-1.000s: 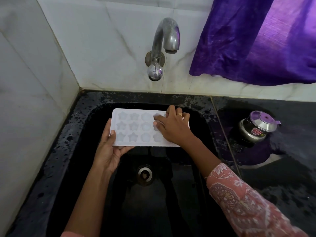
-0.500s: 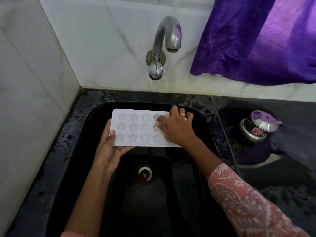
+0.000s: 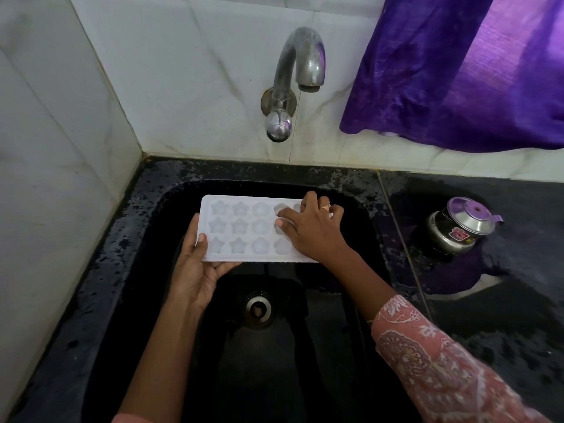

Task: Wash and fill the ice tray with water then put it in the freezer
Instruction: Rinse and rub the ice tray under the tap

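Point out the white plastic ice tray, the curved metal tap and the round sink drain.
white plastic ice tray (image 3: pixel 241 227): head view, star moulds
curved metal tap (image 3: pixel 300 53): head view, spout bend
round sink drain (image 3: pixel 258 309): head view, centre

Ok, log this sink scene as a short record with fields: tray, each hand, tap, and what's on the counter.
tray: white ice tray, held level over the black sink
left hand: grips the tray's left end
right hand: fingers rest on the tray's right cells
tap: no water visible
counter: small steel pot, right of the sink
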Available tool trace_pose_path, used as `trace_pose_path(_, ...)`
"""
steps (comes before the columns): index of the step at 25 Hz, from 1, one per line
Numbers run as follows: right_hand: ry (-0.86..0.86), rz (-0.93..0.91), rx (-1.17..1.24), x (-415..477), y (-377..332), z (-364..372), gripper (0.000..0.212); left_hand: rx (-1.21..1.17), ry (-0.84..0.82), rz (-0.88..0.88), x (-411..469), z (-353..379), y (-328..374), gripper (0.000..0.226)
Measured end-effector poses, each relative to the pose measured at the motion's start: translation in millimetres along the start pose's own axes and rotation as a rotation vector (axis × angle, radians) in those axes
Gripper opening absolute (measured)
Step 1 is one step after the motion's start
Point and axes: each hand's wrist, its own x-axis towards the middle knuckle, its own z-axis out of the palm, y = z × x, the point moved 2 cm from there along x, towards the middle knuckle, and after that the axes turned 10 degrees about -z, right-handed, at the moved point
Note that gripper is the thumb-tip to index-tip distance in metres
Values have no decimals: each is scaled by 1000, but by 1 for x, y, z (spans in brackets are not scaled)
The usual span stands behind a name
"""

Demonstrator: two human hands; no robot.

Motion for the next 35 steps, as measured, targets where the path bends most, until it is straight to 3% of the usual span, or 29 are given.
trace_pose_path(6,126,-33,8,1,-7,-13,31,1,11,-5,2,3,0,44)
trace_pose_path(9,35,-128,-45,5,-16,-12,36,2,5,-9,1,5,-1,43)
trace_pose_path(12,-31,-110,-53,11,-19,-5,38,-8,6,-18,1,4,-3,42)
trace_pose_path(26,31,-76,-73,14,-23,1,37,18,16,-18,1,3,-6,43)
trace_pose_path(35,-39,-90,-10,10,-26,0,38,-18,12,-13,-1,0,-4,43)
